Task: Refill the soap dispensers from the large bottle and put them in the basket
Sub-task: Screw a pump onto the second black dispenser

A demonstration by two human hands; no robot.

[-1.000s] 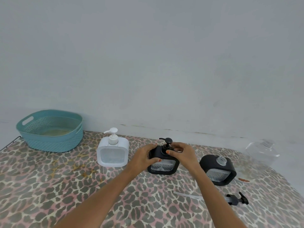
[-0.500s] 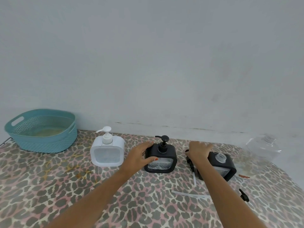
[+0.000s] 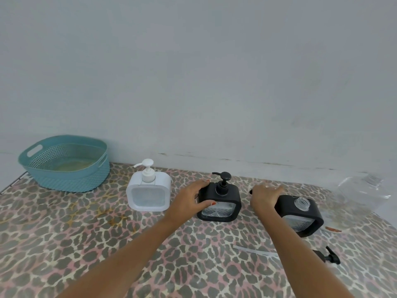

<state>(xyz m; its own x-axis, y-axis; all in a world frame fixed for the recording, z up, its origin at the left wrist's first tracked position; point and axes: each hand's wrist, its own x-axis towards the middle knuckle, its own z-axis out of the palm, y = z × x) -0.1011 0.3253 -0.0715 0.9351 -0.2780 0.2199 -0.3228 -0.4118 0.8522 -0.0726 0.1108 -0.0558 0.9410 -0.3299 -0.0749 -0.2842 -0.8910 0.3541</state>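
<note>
A black soap dispenser (image 3: 223, 208) with its pump fitted stands mid-table; my left hand (image 3: 192, 200) grips its left side, thumb on the front. To its right a second black dispenser (image 3: 303, 214) stands with its clear neck open and no pump. My right hand (image 3: 265, 197) grips that dispenser's upper left corner. Its black pump (image 3: 327, 257) lies on the table in front, with the tube pointing left. A white dispenser (image 3: 148, 193) with a pump stands left of centre. The large clear bottle (image 3: 365, 190) sits at the far right by the wall. The teal basket (image 3: 71, 179) stands at the back left.
The leopard-print table (image 3: 86, 244) meets a pale wall at the back. A small reddish scrap (image 3: 333, 229) lies right of the open dispenser. The table's left edge runs just past the basket.
My right hand left the pump of the middle dispenser and moved right onto the open dispenser. My left hand kept hold of the middle dispenser.
</note>
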